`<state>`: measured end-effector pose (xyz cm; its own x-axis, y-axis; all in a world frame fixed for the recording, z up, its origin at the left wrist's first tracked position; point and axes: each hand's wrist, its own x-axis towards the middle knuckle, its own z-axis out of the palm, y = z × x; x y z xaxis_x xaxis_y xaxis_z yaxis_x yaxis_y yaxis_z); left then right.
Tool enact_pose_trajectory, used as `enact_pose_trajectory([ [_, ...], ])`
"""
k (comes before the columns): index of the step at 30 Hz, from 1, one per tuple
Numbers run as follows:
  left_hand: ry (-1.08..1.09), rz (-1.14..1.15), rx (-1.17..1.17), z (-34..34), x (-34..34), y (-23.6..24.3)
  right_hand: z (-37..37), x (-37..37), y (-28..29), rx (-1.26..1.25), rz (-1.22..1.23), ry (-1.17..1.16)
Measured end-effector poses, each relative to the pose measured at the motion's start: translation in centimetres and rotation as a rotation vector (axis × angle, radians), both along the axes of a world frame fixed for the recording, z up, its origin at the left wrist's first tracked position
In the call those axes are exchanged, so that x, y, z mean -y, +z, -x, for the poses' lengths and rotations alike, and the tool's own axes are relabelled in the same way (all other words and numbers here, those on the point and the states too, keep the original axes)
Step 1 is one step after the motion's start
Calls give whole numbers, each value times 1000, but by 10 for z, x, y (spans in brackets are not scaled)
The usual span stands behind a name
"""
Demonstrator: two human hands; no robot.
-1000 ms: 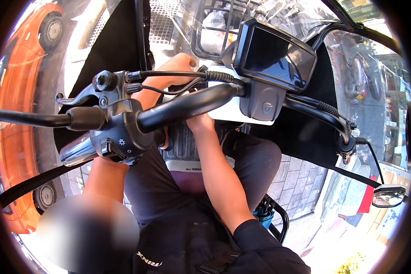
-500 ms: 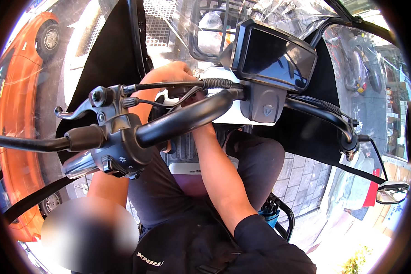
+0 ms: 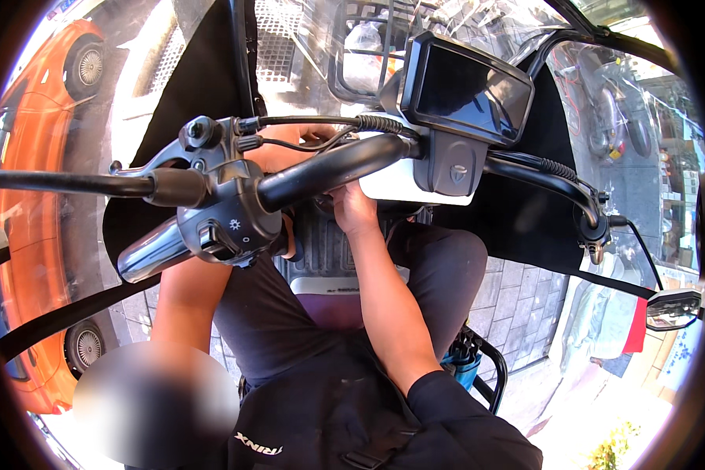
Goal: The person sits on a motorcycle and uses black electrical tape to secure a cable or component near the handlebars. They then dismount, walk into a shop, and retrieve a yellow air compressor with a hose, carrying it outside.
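Note:
A black handlebar (image 3: 333,171) with a left grip (image 3: 155,251), brake lever and switch cluster (image 3: 231,227) crosses in front of me. My left hand (image 3: 319,135) reaches behind it, next to the white front panel (image 3: 388,184). Cables and the bar cover most of its fingers, so their pose is unclear. Just under the bar, my right hand (image 3: 354,207) is closed at the panel's lower left edge. Whatever it holds is hidden by the bar. A dark display screen (image 3: 470,90) is mounted at the bar's centre.
Black fabric panels (image 3: 184,133) flank the clear windshield, beyond which is a wire basket (image 3: 360,59) with a plastic bag. An orange car (image 3: 39,204) stands at left, a mirror (image 3: 674,309) at right. My knees are on either side of the ribbed footboard (image 3: 321,254).
The handlebar's left end has shifted up and slightly right in view. My left hand has dropped lower behind the cables. My right hand now shows more below the bar.

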<state>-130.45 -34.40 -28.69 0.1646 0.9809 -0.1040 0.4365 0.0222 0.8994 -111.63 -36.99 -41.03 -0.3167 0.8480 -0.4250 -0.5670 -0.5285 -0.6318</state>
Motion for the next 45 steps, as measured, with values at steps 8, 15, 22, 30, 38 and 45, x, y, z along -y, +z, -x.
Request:
enact_pose_trajectory([
  [8, 49, -142, -44, -9, 12, -9, 16, 5, 28, 26, 10, -223],
  [15, 60, -158, -43, -10, 15, -6, 27, 10, 44, -22, 95, -267],
  [22, 89, -188, -32, -11, 12, -14, 23, 5, 34, 92, -7, -236],
  [30, 108, -244, -43, -15, 13, -11, 20, 3, 31, 55, 25, -215],
  [38, 158, -88, -125, -12, 1, -13, 16, 12, 26, 108, 132, -127],
  [45, -5, 120, 47, -1, -33, -19, 20, 3, 11, 114, 208, -117],
])
